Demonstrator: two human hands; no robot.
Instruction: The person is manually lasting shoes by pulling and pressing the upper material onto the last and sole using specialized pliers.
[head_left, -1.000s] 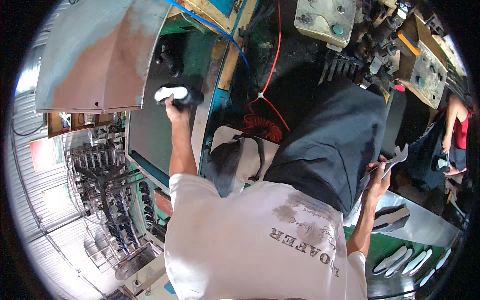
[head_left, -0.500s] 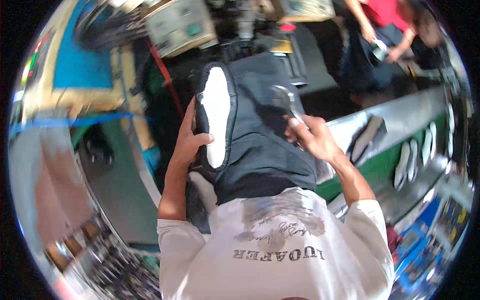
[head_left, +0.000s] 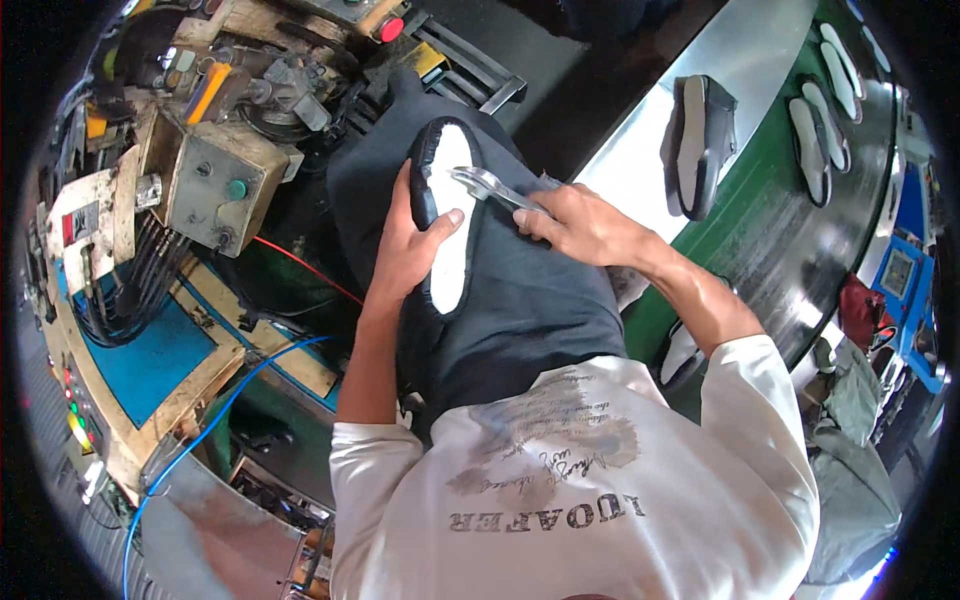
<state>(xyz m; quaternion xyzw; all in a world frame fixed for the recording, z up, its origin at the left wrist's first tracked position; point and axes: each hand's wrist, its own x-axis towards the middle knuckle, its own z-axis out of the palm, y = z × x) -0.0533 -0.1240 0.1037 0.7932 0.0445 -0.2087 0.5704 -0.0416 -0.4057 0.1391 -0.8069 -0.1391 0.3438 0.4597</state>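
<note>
A black shoe upper [head_left: 448, 255] with a white underside faces up, its long axis running away from me over my dark-trousered lap. My left hand [head_left: 402, 240] is wrapped round its left side, with the thumb pressed on the white surface. In my right hand [head_left: 590, 225] are metal pincers [head_left: 488, 184], gripped by the handles. The curved head of the pincers lies over the upper's right edge and white underside; whether the jaws pinch the edge, I cannot tell.
On the left stands a machine with a grey control box [head_left: 215, 195], and a blue hose [head_left: 220, 418] runs below it. At right, a dark shoe [head_left: 704, 150] stands on a metal ledge [head_left: 625, 130]. Several white-bottomed shoes [head_left: 815, 140] lie along a green belt [head_left: 735, 235].
The pincers have come left from beside the upper to over its edge. My view has turned, so the machine shows more fully and the person in red is gone from sight.
</note>
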